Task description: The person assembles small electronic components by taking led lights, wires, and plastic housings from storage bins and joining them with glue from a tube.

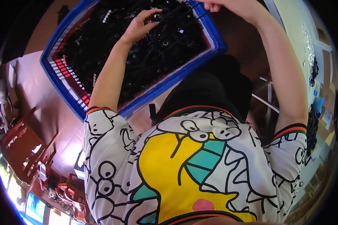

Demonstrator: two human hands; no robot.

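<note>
Your left hand [141, 26] pinches a small black part [156, 16] in the blue crate [169, 80], top centre; right hand [229, 5] grip unclear at the top edge.

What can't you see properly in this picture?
- Right hand: the top edge of the head view cuts off its fingers, so any hold stays unseen.
- Black parts in the blue crate: too tangled and dark to tell apart.
- Left hand: its fingers touch a small black piece, too small to identify.
</note>
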